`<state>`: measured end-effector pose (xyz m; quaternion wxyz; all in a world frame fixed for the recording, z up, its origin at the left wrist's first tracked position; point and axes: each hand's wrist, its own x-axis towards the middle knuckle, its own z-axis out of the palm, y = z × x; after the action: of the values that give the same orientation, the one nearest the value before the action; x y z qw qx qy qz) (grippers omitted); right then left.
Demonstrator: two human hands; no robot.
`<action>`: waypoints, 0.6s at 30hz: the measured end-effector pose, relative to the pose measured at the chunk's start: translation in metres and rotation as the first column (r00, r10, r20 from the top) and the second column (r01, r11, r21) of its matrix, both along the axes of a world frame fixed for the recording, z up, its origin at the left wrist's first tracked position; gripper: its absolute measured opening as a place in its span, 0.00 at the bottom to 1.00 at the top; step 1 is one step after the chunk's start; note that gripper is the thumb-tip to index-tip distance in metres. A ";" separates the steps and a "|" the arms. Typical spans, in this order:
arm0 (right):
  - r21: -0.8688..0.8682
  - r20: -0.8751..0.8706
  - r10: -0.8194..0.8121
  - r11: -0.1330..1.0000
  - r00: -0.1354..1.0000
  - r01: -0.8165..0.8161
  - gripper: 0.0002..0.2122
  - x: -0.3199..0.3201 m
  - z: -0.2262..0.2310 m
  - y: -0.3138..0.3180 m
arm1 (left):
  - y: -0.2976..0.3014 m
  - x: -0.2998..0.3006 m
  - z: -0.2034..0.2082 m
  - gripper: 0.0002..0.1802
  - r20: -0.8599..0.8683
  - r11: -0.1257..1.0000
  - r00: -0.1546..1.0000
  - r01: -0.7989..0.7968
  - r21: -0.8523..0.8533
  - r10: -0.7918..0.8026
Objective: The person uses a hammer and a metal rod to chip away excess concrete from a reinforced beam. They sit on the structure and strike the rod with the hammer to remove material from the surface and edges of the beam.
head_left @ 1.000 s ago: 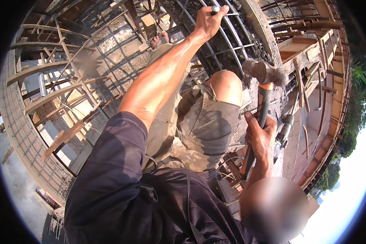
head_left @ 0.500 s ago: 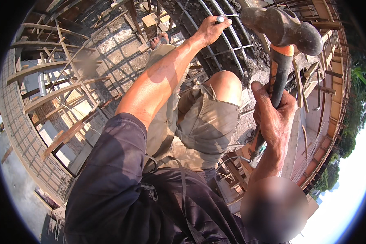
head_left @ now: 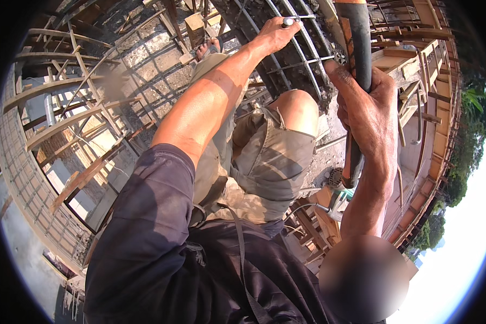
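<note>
My left hand is wrapped round a metal rod, perhaps a chisel, whose round bright end sticks up from the fist. It is over the rebar that crosses a dark trough; the rod's lower end is hidden. My right hand grips the black and orange handle of a hammer, raised close at the upper right. The hammer's head lies beyond the upper edge of the picture. The handle's butt shows below my fist.
Wooden formwork curves along the right side. Timber bracing and lower levels show at the left. A wooden block is near my sandalled foot. A green and grey tool with a cable lies by my right forearm.
My right hand and the hammer have risen, taking the hammer's head out of the picture. The left hand has shifted slightly left in view and still holds the metal rod.
</note>
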<state>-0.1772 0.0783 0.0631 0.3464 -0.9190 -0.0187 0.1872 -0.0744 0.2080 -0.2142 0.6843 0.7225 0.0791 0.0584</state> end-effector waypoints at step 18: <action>0.262 0.169 -0.013 0.965 0.986 -0.032 0.15 -0.005 -0.009 -0.001 | -0.003 0.001 0.000 0.20 -0.095 0.999 0.995 0.011 0.031 -0.008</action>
<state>-0.1822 0.0778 0.0542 0.4618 -0.8772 -0.0773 0.1061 -0.0736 0.2046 -0.2141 0.6687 0.7354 0.1071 0.0218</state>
